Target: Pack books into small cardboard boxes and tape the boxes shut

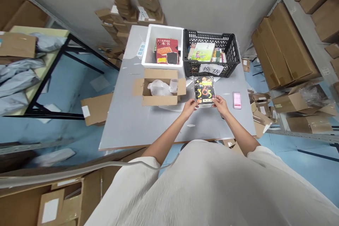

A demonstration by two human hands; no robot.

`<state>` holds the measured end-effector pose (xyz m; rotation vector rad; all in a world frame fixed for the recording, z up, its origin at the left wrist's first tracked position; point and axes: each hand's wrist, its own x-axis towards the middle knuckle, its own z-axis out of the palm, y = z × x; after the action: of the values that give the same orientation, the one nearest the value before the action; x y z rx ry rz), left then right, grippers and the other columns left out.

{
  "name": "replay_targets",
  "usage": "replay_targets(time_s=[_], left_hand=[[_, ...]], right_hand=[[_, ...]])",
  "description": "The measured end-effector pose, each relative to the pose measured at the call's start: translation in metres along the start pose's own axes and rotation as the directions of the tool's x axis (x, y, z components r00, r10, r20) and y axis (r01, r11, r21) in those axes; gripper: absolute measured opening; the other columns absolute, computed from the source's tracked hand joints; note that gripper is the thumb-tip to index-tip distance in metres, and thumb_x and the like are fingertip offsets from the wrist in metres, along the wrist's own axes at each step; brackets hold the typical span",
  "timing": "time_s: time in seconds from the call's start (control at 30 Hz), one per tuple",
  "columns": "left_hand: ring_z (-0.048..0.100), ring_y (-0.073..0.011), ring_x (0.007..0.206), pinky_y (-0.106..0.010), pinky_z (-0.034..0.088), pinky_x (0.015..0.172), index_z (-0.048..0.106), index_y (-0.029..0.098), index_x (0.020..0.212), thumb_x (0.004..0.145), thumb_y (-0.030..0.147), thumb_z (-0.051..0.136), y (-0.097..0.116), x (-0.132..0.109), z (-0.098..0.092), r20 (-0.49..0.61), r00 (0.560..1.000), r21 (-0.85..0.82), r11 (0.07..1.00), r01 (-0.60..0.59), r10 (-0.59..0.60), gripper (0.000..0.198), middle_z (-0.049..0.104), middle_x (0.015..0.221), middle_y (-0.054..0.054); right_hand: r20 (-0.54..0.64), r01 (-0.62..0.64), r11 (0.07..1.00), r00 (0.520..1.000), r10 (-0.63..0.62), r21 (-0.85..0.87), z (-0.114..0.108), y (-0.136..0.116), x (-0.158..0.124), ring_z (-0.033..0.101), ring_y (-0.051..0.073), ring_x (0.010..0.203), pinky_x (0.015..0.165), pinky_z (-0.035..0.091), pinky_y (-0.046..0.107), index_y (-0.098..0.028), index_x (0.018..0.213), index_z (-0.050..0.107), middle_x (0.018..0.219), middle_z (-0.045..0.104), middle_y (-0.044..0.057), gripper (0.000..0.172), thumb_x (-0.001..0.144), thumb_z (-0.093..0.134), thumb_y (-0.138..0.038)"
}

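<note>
A black book (204, 91) with a colourful "365" on its cover is held over the grey table (137, 120). My left hand (190, 108) grips its lower left corner, and my right hand (220, 105) grips the lower right one. Left of the book stands an open cardboard box (160, 100) with its flaps spread and clear plastic wrapping (159, 88) inside. Just behind the book is a black plastic crate (234, 54) holding several books, with a handwritten paper label (211, 69) on its front.
A white foam box (162, 65) with a red book (167, 50) in it stands beside the crate. On the right of the table lies a phone (237, 100). Stacked cartons (143, 0) rise behind the table, and shelves with large cardboard boxes (287, 46) stand right.
</note>
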<state>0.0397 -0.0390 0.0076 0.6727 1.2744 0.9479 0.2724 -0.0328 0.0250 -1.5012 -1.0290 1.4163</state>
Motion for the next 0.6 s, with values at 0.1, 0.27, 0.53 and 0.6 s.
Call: replay_targets(time_s=[0.1, 0.27, 0.53, 0.6], left_hand=[[0.070, -0.0172, 0.073, -0.028, 0.053, 0.067, 0.077, 0.021, 0.098, 0.068, 0.040, 0.102, -0.006, -0.006, -0.004, -0.009, 0.999, 0.036, 0.999, -0.041, 0.041, 0.044, 0.072, 0.080, 0.000], [0.068, -0.0169, 0.070, -0.031, 0.054, 0.072, 0.081, 0.019, 0.102, 0.063, 0.038, 0.107, -0.009, -0.005, -0.008, -0.138, 0.987, -0.040, 0.995, -0.089, 0.083, 0.051, 0.064, 0.072, 0.005], [0.074, -0.0176, 0.072, -0.031, 0.059, 0.074, 0.077, 0.020, 0.108, 0.058, 0.043, 0.110, 0.004, -0.012, -0.044, -0.269, 0.949, -0.059, 0.981, -0.186, 0.163, 0.064, 0.077, 0.080, 0.000], [0.076, -0.0183, 0.073, -0.031, 0.061, 0.075, 0.076, 0.019, 0.108, 0.061, 0.043, 0.109, 0.011, -0.012, -0.055, -0.274, 0.943, -0.059, 0.975, -0.214, 0.190, 0.062, 0.079, 0.081, -0.001]], right_hand=[[0.018, 0.000, 1.000, 1.000, 0.000, 0.007, 0.000, -0.003, 0.006, 0.067, 0.014, 0.066, 0.066, 0.055, 0.028, -0.024, 0.116, 0.074, 0.082, 0.076, -0.004, 0.065, 0.075, 0.093, -0.072], [0.105, -0.065, 0.998, 0.992, 0.064, 0.003, 0.005, -0.004, 0.020, 0.075, 0.016, 0.073, 0.071, 0.061, 0.029, -0.022, 0.117, 0.079, 0.095, 0.084, 0.002, 0.057, 0.078, 0.097, -0.059], [0.214, -0.117, 0.991, 0.972, 0.101, 0.066, 0.043, -0.012, 0.037, 0.080, 0.020, 0.084, 0.079, 0.066, 0.031, -0.023, 0.111, 0.081, 0.093, 0.085, 0.003, 0.043, 0.077, 0.100, -0.041], [0.223, -0.108, 0.992, 0.971, 0.091, 0.067, 0.055, -0.018, 0.041, 0.077, 0.017, 0.078, 0.074, 0.064, 0.029, -0.022, 0.110, 0.080, 0.089, 0.082, 0.002, 0.043, 0.076, 0.100, -0.039]])
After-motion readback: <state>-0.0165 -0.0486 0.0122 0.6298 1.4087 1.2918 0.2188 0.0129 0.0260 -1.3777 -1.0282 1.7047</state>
